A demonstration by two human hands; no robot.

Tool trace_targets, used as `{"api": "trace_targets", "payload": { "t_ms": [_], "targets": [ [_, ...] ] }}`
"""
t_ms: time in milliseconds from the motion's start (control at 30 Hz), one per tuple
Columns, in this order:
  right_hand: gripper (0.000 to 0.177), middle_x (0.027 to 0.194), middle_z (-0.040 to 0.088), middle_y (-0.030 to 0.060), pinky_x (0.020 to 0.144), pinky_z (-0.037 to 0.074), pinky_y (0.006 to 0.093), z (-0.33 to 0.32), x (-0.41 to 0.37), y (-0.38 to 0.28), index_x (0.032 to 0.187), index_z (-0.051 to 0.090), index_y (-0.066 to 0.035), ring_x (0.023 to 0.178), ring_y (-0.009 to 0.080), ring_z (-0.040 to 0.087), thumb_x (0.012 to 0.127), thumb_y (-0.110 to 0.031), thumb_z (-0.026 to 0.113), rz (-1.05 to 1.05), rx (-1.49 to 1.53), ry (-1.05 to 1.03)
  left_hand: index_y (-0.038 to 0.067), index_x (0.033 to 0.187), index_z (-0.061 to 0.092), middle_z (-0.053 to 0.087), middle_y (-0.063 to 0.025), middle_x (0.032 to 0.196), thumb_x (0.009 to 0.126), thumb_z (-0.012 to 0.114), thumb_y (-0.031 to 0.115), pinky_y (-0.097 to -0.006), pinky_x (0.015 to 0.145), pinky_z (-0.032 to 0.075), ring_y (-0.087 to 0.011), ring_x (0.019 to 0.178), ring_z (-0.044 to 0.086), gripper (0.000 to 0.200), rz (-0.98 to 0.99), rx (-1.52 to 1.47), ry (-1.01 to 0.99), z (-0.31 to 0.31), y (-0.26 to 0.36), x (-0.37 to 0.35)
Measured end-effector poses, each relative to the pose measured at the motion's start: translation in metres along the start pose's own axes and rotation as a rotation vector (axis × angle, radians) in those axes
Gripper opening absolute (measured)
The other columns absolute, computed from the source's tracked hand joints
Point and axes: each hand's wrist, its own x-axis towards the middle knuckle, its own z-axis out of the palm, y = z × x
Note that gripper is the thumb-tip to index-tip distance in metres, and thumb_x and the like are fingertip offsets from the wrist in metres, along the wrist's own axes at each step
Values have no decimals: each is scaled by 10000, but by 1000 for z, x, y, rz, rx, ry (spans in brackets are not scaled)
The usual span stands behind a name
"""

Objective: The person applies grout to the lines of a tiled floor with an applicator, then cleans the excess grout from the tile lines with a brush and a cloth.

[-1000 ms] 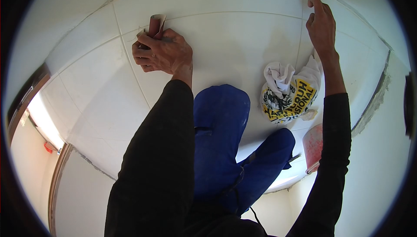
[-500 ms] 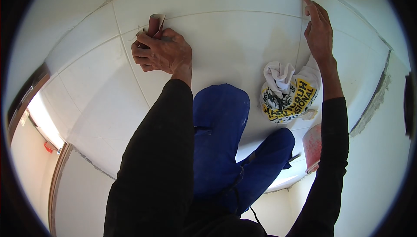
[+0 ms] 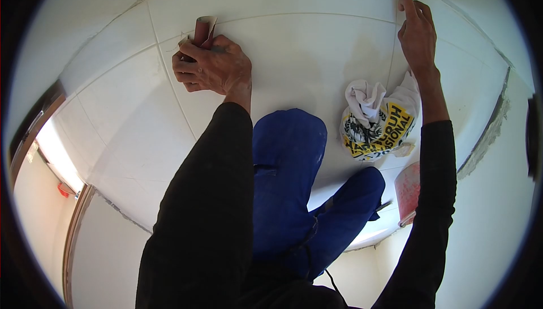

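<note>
Around me on the white tiled floor (image 3: 305,54), a crumpled printed bag (image 3: 379,119) lies just below my right wrist, with a red bucket (image 3: 408,193) nearer my blue-trousered knee (image 3: 288,156). Nothing lies between my hands.

My left hand (image 3: 212,68) has its fingers clamped on the folded sandpaper (image 3: 202,29), which sits where the tile joints cross. Its long axis points away from me, the free end sticking out past my knuckles.

My right hand (image 3: 419,37) holds nothing. The forefinger is stretched onto a far joint and the other fingers are loosely curled.
</note>
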Motion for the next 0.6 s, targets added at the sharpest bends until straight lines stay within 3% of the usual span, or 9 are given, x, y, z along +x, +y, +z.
{"api": "trace_targets", "payload": {
  "t_ms": [267,600],
  "targets": [
    [757,1176,732,18,973,600,441,-5,8,2,1486,576,-176,1186,286,668,815,170,634,95,-8,-62,73,1348,430,334,-195,1424,861,635,302,-571,1062,297,-391,1336,330,576,-24,12,-2,1,1,0],
    [679,1098,705,35,931,586,452,-7,1,-10,1422,626,-155,1173,295,667,846,200,571,61,136,56,70,1341,433,339,-197,1423,858,621,304,-572,1054,292,-385,1320,332,568,9,-19,23,-3,3,0]
  ]
}}
